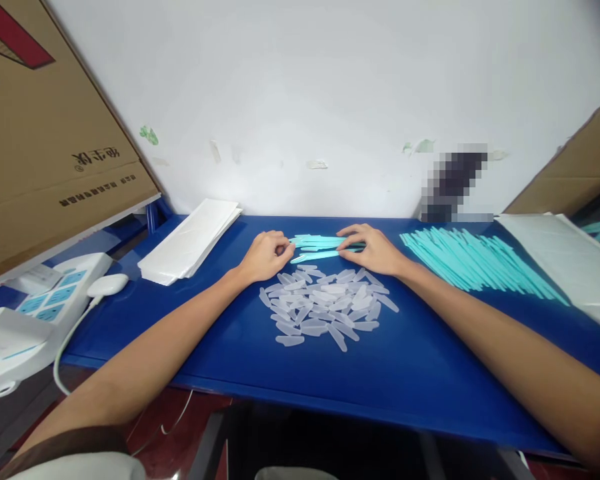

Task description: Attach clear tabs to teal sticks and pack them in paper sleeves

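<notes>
The two hands meet over a small group of turquoise sticks (317, 243), which lies at the far middle part of the blue table (215, 353). These sticks lie sideways, nearly parallel, and one of them is a little nearer to the person than the others. The left hand (269, 255) is at their left ends; its fingers are curled, with the thumb close to the forefinger, but I cannot tell whether they grasp a stick or only touch it. The right hand (367, 248) is at the right ends; its fingers are bent, and the thumb and forefinger stand apart with stick ends between them. Whether they press on these ends, I cannot tell.

Just on the near side of the sticks, between the two forearms, there is a loose pile of cloudy plastic pieces (330, 300), some overlapping others. To the right of the right hand, a bigger heap of turquoise sticks (480, 260) lies slanted, and farther right are white sheets (565, 257). On the far left of the table is a stack of white packets (190, 237). Nearer on the left there is a power strip (55, 300), with a white plug (107, 285) at its right edge. A large cardboard box (45, 133) stands behind it, beside the white wall (290, 80).
</notes>
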A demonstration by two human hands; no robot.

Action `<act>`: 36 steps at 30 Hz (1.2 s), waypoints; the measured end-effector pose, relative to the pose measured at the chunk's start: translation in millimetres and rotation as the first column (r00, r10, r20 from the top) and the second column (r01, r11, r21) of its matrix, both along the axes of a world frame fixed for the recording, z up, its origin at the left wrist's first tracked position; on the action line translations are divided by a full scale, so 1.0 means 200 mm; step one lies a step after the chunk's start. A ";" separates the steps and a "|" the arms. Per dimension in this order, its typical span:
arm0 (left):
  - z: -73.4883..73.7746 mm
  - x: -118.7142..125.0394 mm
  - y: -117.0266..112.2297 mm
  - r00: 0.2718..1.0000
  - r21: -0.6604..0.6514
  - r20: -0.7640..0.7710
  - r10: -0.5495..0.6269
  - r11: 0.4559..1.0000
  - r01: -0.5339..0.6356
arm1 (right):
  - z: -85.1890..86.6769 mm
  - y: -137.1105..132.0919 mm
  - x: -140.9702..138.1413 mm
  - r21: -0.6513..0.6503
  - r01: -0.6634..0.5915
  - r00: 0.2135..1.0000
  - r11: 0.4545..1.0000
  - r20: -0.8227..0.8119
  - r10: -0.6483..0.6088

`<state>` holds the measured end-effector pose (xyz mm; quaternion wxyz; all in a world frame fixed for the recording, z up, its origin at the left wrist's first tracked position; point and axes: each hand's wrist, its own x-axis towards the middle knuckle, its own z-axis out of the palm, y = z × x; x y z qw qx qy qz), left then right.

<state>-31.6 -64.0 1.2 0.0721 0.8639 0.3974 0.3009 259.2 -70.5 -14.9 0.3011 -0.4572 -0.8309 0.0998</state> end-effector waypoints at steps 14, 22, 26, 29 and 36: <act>0.00 -0.01 0.03 0.999 -0.081 -0.018 -0.043 0.996 0.041 | 0.01 -0.02 -0.01 -0.042 -0.041 0.999 0.998 0.024 0.042; -0.02 -0.01 0.04 0.990 -0.098 -0.138 -0.004 0.995 -0.009 | 0.01 -0.02 0.00 -0.045 0.026 1.000 0.999 0.017 -0.025; -0.03 -0.01 0.04 0.986 -0.067 -0.165 -0.024 0.998 0.013 | 0.00 -0.01 -0.01 -0.025 0.042 0.998 0.999 0.047 -0.041; -0.03 -0.01 0.04 0.980 -0.090 -0.199 -0.027 0.996 0.009 | 0.00 -0.01 0.00 -0.001 0.049 0.998 0.999 0.030 -0.049; -0.02 -0.01 0.04 0.963 -0.137 -0.261 -0.067 0.990 0.032 | 0.01 -0.02 0.00 0.009 0.020 1.000 1.000 -0.018 -0.020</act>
